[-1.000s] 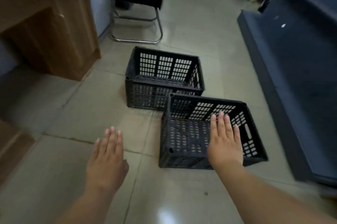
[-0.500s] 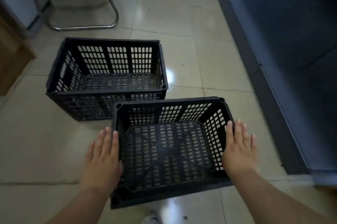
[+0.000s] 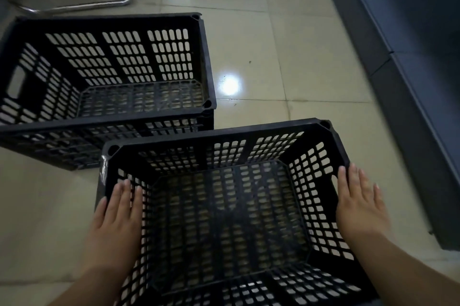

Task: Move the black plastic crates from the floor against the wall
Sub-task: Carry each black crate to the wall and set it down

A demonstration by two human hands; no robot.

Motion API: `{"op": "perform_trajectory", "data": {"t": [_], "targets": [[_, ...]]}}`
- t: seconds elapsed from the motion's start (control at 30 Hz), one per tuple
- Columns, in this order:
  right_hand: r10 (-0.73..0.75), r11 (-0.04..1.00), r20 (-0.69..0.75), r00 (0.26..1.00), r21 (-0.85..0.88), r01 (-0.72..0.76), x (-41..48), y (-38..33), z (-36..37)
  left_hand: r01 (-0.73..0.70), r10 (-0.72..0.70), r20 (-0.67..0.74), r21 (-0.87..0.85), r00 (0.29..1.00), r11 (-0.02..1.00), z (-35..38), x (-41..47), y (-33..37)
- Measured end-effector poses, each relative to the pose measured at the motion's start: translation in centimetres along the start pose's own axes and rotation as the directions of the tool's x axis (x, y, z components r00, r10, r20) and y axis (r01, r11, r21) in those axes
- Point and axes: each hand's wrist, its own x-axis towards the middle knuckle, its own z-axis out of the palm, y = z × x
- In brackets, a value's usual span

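Two black perforated plastic crates stand on the tiled floor. The near crate (image 3: pixel 224 131) is right below me, open side up and empty. My left hand (image 3: pixel 117 216) lies flat over its left rim, fingers straight and together. My right hand (image 3: pixel 358 203) is flat beside its right rim, fingers extended. Neither hand is curled around the rim. The far crate (image 3: pixel 104 19) sits behind and to the left, its near right corner touching or almost touching the near crate.
A dark blue cabinet or shelf base (image 3: pixel 403 62) runs along the right side. A chrome chair-leg frame (image 3: pixel 82 6) rests on the floor behind the far crate. Glossy beige tiles (image 3: pixel 268 52) lie between the crates and the cabinet.
I have come closer and now look down into the near crate. Both hands moved from above the floor and crate to its left and right sides.
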Motion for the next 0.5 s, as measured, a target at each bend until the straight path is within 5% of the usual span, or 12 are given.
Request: {"op": "perform_trajectory", "data": {"t": [0.13,0.4,0.5], "targets": [[-0.059,0.998,-0.054,0.997,-0.008,0.058,1.1,0.3,0.7,-0.031,0.035,-0.060,0.060,0.998,0.998,0.6,-0.1,-0.5],[-0.183,0.976,-0.083,0.980,-0.134,0.171,-0.3,0.6,-0.5,-0.055,0.002,0.229,0.224,0.973,0.973,-1.6,-2.2,-1.4],[-0.240,0.962,-0.112,0.964,-0.158,0.221,-2.2,0.0,-2.5,-0.019,-0.057,0.187,0.381,0.981,0.924,-6.2,-4.5,-1.6]]}}
